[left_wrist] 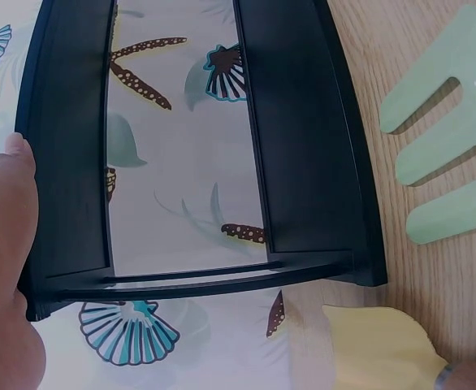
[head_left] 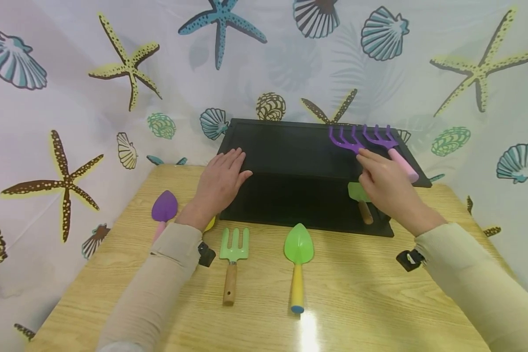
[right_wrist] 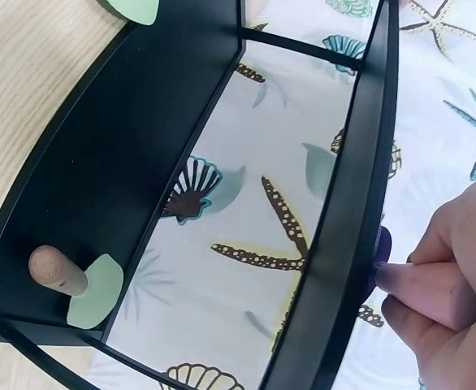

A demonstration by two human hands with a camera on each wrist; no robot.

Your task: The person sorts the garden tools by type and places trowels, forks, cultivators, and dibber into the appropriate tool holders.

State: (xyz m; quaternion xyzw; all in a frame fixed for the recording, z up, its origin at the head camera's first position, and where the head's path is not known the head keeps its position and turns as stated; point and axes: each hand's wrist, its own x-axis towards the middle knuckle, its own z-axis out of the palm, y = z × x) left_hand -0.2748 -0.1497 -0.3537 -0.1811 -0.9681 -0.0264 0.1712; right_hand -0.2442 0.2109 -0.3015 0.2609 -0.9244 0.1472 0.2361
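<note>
My right hand (head_left: pixel 389 188) grips the pink handle (right_wrist: pixel 425 291) of a small purple hand rake (head_left: pixel 346 143), its tines over the right part of a black two-tier shelf (head_left: pixel 281 149). Beside it on the top tier lies a second purple rake (head_left: pixel 382 141) with a pink handle (head_left: pixel 403 166). My left hand (head_left: pixel 222 178) rests on the shelf's top left edge, fingers straight and thumb spread. On the lower tier, below my right hand, sits a green-headed tool (head_left: pixel 358 191) with a wooden handle (right_wrist: pixel 58 272).
In front of the shelf, a green hand fork (head_left: pixel 234 249) and a green trowel (head_left: pixel 298 247) with a yellow handle lie on the wooden table (head_left: pixel 347 303). A purple trowel (head_left: pixel 164 206) lies left. My left arm partly hides a yellow-headed tool (left_wrist: pixel 380 345). A patterned curtain (head_left: pixel 264 73) hangs behind.
</note>
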